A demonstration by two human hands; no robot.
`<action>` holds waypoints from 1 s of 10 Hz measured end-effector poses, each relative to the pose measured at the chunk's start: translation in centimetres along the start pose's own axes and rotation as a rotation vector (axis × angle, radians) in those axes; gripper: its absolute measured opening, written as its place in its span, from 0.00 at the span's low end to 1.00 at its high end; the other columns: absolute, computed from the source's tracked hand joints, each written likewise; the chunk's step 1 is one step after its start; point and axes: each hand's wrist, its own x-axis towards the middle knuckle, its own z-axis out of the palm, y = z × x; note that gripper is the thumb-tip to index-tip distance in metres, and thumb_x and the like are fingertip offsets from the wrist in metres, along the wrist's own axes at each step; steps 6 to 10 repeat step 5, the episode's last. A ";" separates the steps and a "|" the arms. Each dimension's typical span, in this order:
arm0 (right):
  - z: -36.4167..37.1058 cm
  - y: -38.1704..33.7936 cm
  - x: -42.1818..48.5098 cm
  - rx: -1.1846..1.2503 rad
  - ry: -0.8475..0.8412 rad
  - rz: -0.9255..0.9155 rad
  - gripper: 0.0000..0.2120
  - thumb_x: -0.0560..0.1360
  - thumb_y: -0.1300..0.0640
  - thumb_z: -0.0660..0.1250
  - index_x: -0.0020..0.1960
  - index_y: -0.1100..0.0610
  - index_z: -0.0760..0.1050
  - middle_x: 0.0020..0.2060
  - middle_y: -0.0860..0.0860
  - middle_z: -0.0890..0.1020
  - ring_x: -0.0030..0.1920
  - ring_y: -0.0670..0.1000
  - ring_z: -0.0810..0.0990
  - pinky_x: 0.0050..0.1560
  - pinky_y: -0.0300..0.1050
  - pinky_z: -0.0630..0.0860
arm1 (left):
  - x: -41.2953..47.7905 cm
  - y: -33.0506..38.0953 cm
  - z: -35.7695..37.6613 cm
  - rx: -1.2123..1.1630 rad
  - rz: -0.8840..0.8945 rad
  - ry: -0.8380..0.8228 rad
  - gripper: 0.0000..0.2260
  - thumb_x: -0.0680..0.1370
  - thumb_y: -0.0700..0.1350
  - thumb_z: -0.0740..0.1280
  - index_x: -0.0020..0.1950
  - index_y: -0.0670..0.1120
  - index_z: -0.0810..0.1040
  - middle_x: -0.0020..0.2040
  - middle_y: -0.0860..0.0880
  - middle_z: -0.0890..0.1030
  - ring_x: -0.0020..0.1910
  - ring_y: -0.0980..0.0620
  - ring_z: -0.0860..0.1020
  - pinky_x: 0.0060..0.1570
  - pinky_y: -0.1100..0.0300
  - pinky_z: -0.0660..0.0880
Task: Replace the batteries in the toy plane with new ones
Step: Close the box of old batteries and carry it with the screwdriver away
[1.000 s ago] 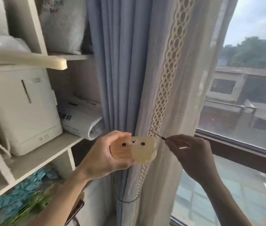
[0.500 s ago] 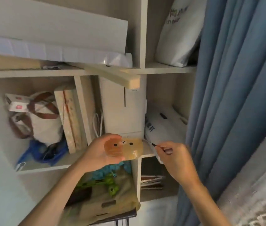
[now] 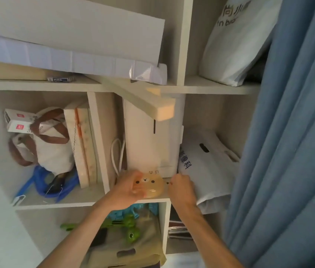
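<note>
My left hand [image 3: 123, 190] grips a small yellow-orange toy [image 3: 149, 187] with a bear-like face of two dots and a nose, held up against the shelf's middle level. My right hand [image 3: 181, 188] is closed on a thin dark tool [image 3: 169, 183], likely a small screwdriver, whose tip sits just right of the toy. Both are blurred. A flat pack that may hold batteries [image 3: 61, 79] lies on the upper shelf board at the left.
A white shelving unit [image 3: 180, 45] fills the view. It holds a white box [image 3: 149, 144], white bags [image 3: 208, 167], a brown-handled tote [image 3: 50, 147], boards and a green toy [image 3: 131, 229] lower down. A wooden beam [image 3: 152, 105] juts forward. A blue curtain [image 3: 288, 151] hangs on the right.
My view swung left from the window and curtains to the shelves. Both hands, still holding the toy and the tool, moved toward the middle shelf, and the tool tip drew closer to the toy.
</note>
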 end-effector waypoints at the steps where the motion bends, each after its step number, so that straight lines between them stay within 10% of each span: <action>1: 0.8 -0.5 -0.7 -0.016 -0.005 0.004 0.09 0.82 0.62 0.63 0.52 0.60 0.83 0.45 0.57 0.81 0.51 0.59 0.84 0.44 0.45 0.70 | -0.1 -1.0 0.6 0.038 -0.006 0.009 0.21 0.78 0.47 0.73 0.68 0.53 0.70 0.65 0.54 0.70 0.65 0.54 0.73 0.67 0.58 0.72; 4: 2.4 -1.7 -1.3 0.073 -0.083 0.085 0.16 0.51 0.67 0.89 0.24 0.57 0.81 0.20 0.54 0.82 0.20 0.51 0.81 0.19 0.39 0.76 | -1.3 -0.6 0.9 0.063 0.038 0.106 0.31 0.80 0.47 0.72 0.80 0.48 0.64 0.78 0.53 0.62 0.78 0.52 0.62 0.74 0.62 0.59; 5: 2.3 -1.1 -1.7 0.112 -0.051 0.062 0.08 0.73 0.65 0.74 0.43 0.53 0.87 0.39 0.50 0.89 0.37 0.50 0.88 0.40 0.42 0.86 | -2.8 0.3 0.4 -0.028 0.083 0.125 0.35 0.81 0.52 0.70 0.84 0.52 0.57 0.83 0.55 0.58 0.82 0.54 0.58 0.81 0.53 0.59; 10: 2.3 -1.1 -1.7 0.112 -0.051 0.062 0.08 0.73 0.65 0.74 0.43 0.53 0.87 0.39 0.50 0.89 0.37 0.50 0.88 0.40 0.42 0.86 | -2.8 0.3 0.4 -0.028 0.083 0.125 0.35 0.81 0.52 0.70 0.84 0.52 0.57 0.83 0.55 0.58 0.82 0.54 0.58 0.81 0.53 0.59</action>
